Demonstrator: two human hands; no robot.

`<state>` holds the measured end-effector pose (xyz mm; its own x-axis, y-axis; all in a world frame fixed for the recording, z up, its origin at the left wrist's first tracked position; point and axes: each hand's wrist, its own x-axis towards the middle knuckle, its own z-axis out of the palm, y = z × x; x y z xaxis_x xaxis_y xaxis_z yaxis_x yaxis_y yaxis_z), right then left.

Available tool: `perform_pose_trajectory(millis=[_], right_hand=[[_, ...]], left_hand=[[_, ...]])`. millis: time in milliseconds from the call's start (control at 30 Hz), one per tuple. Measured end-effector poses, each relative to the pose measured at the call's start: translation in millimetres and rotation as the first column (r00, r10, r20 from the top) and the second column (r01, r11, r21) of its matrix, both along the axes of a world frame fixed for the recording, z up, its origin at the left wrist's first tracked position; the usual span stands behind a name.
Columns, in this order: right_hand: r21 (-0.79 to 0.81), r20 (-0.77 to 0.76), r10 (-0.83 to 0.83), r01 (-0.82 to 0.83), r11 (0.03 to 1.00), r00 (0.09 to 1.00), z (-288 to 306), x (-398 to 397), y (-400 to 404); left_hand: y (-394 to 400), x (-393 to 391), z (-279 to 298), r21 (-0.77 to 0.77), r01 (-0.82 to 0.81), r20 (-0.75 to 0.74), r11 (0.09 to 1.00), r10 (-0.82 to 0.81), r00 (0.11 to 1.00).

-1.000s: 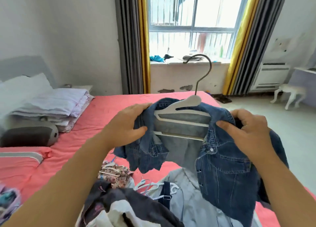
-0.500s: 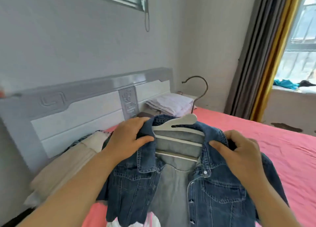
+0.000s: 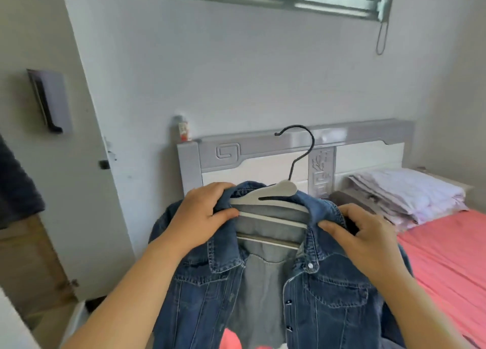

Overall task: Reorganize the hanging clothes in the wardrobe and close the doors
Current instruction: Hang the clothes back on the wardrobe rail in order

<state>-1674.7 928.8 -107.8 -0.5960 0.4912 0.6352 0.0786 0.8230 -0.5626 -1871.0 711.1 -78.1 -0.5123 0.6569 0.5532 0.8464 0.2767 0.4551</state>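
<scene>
We are now facing the headboard squarely, not the window as a second ago. Our left hand and right hand are still gripping the denim jacket by its collar, chest-high over the bed, hanger bar lying left-right, hook pointing up.

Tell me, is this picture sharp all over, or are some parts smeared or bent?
Head view: the denim jacket, its white hanger and both hands are fairly sharp; the left edge, with the dark cloth, is smeared; the wide lens tilts the wall corner; soft glare lies on the grey headboard.
</scene>
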Motion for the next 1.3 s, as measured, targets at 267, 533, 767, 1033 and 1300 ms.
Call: perform_pose_trajectory(millis=[267,533,767,1033,1300], right_hand=[[0.04,0.187,0.252,-0.263,0.964,0.95,-1.1,-150.5,-27.9],[-0.105,0.129,0.43,-0.418,0.902,0.894,-14.5,-281.3,-89.5],[-0.096,0.153,0.511,-0.502,0.86,0.846,-8.3,-390.9,-136.4],[-0.108,0.208,0.642,-0.635,0.765,0.738,-2.6,-545.0,-181.2],[-0.123,0.255,0.76,-0.76,0.638,0.597,23.2,-682.4,-235.8]], left_hand=[[-76.0,-105.1,-15.7,0.049,-0.266,0.113,0.963,0.259,0.959],[-144.3,-177.6,-27.3,0.069,-0.602,0.124,0.796,0.592,0.797],[-179.1,-236.5,-27.7,0.072,-0.794,0.115,0.604,0.786,0.608],[-201.4,-337.0,-45.0,0.182,-0.858,0.276,0.48,0.813,0.513],[-250.8,-417.6,-32.2,0.181,-0.955,0.316,0.234,0.906,0.282]])
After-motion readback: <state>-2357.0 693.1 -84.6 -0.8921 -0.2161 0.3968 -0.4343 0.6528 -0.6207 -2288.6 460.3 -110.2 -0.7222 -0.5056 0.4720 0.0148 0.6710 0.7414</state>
